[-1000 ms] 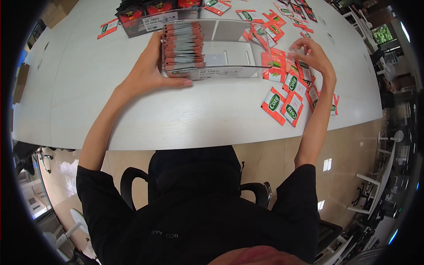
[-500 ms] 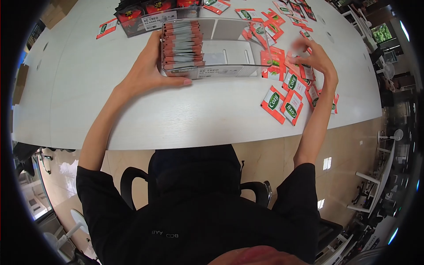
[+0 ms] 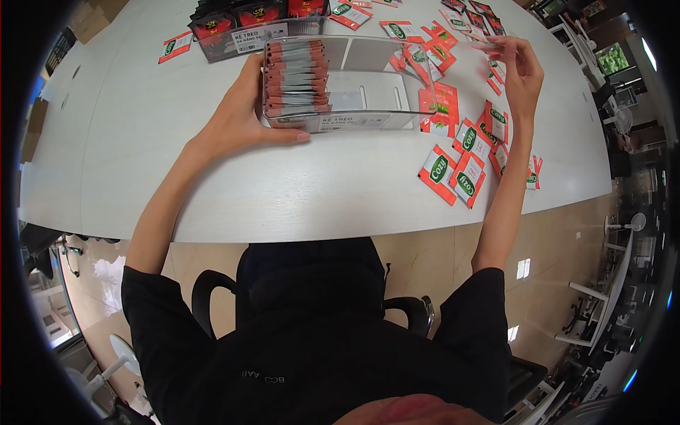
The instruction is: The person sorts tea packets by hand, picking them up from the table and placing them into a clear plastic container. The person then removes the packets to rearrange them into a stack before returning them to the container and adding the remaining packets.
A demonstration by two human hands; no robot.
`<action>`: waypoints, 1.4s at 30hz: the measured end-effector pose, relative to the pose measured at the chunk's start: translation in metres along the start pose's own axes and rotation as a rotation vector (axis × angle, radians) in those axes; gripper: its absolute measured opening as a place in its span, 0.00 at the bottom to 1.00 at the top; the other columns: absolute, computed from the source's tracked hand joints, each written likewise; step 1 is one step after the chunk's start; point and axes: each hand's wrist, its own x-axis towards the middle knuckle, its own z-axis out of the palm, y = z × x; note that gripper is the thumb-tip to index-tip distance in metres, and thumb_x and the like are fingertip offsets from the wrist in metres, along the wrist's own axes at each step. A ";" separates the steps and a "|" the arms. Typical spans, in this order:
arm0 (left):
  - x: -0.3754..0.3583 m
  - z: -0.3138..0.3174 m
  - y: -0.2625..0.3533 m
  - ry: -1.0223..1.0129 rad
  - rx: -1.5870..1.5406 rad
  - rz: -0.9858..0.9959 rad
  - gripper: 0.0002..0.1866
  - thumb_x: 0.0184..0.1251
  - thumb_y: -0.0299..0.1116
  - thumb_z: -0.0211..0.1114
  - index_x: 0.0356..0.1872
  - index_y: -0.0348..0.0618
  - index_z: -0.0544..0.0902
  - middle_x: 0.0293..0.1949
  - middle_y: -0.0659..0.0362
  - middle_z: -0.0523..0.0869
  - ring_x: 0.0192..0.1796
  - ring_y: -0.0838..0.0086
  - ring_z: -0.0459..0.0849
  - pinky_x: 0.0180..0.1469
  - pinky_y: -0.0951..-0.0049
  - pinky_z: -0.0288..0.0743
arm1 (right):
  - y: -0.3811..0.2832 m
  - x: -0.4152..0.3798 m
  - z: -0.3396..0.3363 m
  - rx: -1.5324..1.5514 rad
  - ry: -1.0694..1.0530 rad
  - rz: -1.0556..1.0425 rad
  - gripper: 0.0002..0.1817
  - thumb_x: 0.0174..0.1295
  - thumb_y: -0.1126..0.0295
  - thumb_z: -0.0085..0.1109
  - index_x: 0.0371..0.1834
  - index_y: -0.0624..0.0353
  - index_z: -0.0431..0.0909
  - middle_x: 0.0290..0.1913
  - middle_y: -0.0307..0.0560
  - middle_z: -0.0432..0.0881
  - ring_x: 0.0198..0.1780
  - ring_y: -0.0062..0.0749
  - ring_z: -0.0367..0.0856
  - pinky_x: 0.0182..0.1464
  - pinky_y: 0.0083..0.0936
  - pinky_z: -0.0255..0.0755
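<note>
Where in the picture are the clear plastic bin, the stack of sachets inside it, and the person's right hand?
clear plastic bin (image 3: 375,124): head view, on its labelled front wall.
stack of sachets (image 3: 296,74): head view, on the top edges of the packed row.
right hand (image 3: 520,67): head view, on the middle of the hand, raised above the table.

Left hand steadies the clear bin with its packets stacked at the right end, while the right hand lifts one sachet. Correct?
Not quite. In the head view the packets are stacked at the left end of the clear bin, against the left hand. The right hand does hold one sachet raised.
</note>
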 end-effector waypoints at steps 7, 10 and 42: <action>-0.001 0.003 -0.005 0.025 0.033 0.058 0.60 0.37 0.52 0.88 0.68 0.34 0.59 0.59 0.43 0.76 0.62 0.56 0.79 0.65 0.61 0.74 | -0.014 -0.009 0.048 -0.024 0.048 -0.323 0.15 0.66 0.79 0.65 0.52 0.62 0.72 0.48 0.48 0.87 0.48 0.25 0.86 0.53 0.25 0.81; 0.000 -0.001 -0.003 -0.013 -0.010 0.039 0.60 0.37 0.52 0.88 0.67 0.34 0.60 0.58 0.43 0.76 0.61 0.56 0.79 0.64 0.62 0.74 | -0.033 -0.014 0.073 0.010 0.063 -0.466 0.24 0.58 0.86 0.69 0.55 0.63 0.70 0.52 0.48 0.81 0.47 0.27 0.86 0.50 0.25 0.83; -0.005 0.017 0.010 -0.058 0.001 0.106 0.65 0.36 0.60 0.85 0.68 0.26 0.60 0.54 0.43 0.73 0.55 0.51 0.77 0.59 0.57 0.73 | -0.122 -0.035 0.129 -0.413 -0.430 -0.574 0.09 0.49 0.75 0.70 0.34 0.49 0.86 0.33 0.34 0.82 0.32 0.31 0.83 0.33 0.29 0.74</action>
